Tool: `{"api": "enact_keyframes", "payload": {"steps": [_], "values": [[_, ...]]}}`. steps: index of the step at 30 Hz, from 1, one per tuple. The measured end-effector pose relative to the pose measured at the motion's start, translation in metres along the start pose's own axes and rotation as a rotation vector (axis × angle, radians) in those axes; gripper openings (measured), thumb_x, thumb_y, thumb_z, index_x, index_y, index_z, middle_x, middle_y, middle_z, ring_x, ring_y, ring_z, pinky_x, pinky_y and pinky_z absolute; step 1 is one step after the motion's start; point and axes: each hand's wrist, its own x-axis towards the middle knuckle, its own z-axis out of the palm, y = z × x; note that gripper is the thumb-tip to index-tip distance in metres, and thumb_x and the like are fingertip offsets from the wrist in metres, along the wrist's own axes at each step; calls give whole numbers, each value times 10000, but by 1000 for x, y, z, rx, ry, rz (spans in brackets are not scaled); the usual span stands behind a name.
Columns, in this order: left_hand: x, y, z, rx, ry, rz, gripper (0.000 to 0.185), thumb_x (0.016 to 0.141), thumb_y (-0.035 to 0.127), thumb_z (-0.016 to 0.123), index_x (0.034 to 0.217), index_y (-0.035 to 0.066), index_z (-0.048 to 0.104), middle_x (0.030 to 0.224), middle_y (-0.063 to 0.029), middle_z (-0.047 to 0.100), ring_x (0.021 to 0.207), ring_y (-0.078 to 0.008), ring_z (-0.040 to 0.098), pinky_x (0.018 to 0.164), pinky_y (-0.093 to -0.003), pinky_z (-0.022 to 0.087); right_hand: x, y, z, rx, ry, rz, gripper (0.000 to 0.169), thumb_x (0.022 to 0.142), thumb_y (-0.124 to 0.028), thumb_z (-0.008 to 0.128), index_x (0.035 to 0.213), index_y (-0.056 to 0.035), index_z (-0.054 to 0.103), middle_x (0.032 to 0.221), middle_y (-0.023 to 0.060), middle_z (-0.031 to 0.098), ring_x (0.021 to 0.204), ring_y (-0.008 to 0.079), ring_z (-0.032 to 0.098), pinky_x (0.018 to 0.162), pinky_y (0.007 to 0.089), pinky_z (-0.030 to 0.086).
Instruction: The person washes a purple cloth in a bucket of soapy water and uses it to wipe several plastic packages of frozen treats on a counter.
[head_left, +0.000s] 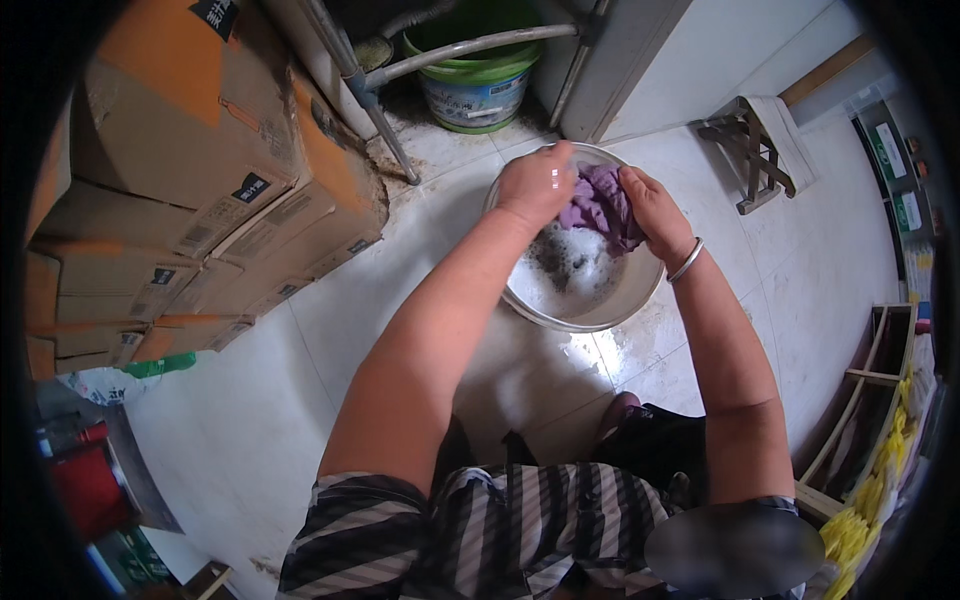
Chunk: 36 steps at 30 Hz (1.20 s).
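Note:
A round metal basin (637, 289) with sudsy water (581, 262) stands on the tiled floor. Above the suds, a wet purple cloth (604, 206) is bunched between my hands. My right hand (660, 210), with a silver bangle at the wrist, grips the cloth's right side, thumb on top. My left hand (538, 184) is curled at the cloth's left side over the basin's far left part, with suds on its back; its fingertips are partly hidden, but it appears closed on the cloth.
Stacked cardboard boxes (247, 172) rise at the left. Behind the basin are a metal pipe frame (469, 49) and a green-rimmed bucket (476, 94). A folding stool (769, 146) stands at the far right. A wooden rack (859, 405) lines the right edge. The floor beside the basin is wet.

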Motion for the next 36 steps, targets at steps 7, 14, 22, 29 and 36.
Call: {"api": "enact_keyframes", "payload": {"steps": [7,14,22,29,36], "values": [[-17,-16,-2,460,-687,20,257,779,187,517,998,99,618,996,-151,605,911,-293,584,789,-389,463,13,56,-4,-988,-359,-6,321,827,-319,472,991,-68,586,855,184,623,814,341,598,741,396,454],[-33,-24,28,298,-905,-203,315,744,88,502,1043,78,599,1068,-164,578,992,-313,554,827,-367,449,23,203,46,-1530,-993,76,437,693,-159,590,1124,-110,532,1111,134,556,1048,293,519,882,369,413],[-26,-46,52,-10,-719,-549,327,783,137,452,1062,21,578,1108,-211,544,1032,-339,523,880,-377,404,8,73,7,-936,-792,-74,398,637,-64,519,1025,-66,610,940,118,634,895,262,591,825,331,448],[-42,-98,102,-955,-561,-1096,590,813,580,441,994,43,605,980,-127,619,904,-270,577,822,-391,432,-56,-87,4,-85,-518,42,288,718,97,528,994,18,555,927,32,592,868,98,535,791,235,435],[-38,-13,60,-2144,-391,-1071,404,768,501,544,708,101,541,672,-85,578,603,-251,554,589,-374,468,-71,-9,62,-490,-14,-533,237,706,-159,677,857,-28,550,1181,205,431,1056,340,455,870,367,393]]}}
